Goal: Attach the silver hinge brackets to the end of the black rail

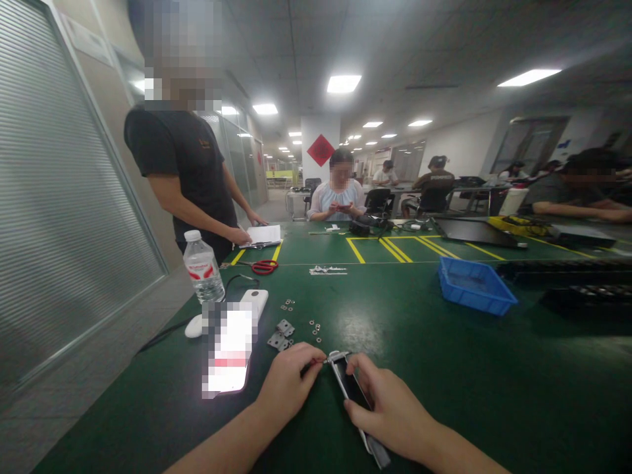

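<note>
Casing (351,388), long and narrow, sits at lower centre of the head view, held between thumb and curled fingers of the right hand (392,407). Left hand (290,375) pinches a small piece (326,360), too small to identify, by its upper end. Step in hand, as judged: fitting that piece. Next move calls for steady support and fine alignment.

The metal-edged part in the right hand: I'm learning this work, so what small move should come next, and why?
Probably guide the left hand against the far end of the metal-edged part: its pinch is close beside that end, while the right hand holds the part.
</note>
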`<act>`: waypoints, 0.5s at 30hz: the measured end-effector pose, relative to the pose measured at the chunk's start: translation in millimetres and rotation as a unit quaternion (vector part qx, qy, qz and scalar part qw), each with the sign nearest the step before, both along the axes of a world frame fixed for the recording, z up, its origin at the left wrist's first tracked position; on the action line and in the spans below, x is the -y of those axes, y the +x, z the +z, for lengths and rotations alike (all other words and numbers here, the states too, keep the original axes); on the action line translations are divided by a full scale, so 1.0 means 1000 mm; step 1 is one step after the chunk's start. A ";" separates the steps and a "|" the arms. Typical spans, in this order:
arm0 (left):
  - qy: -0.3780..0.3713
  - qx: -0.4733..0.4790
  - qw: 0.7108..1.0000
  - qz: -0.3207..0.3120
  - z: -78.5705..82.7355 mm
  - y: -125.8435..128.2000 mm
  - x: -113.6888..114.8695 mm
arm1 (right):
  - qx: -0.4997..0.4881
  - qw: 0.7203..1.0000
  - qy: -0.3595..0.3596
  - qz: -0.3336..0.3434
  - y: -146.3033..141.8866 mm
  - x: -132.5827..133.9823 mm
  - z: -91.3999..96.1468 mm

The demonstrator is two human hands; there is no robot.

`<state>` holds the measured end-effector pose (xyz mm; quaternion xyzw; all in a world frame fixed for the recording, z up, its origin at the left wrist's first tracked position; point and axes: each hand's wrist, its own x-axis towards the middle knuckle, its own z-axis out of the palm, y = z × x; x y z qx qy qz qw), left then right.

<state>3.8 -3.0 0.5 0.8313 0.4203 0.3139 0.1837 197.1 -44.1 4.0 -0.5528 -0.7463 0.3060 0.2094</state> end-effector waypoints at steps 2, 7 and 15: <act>-0.002 0.003 1.000 0.002 0.000 0.000 0.000 | 0.002 1.000 -0.002 0.000 0.000 0.001 0.000; -0.004 0.005 0.999 0.031 -0.001 0.000 0.000 | -0.001 1.000 -0.003 0.003 -0.002 0.004 -0.001; -0.010 -0.017 0.999 0.047 -0.001 0.001 0.001 | -0.010 1.000 -0.012 0.010 -0.004 0.007 0.001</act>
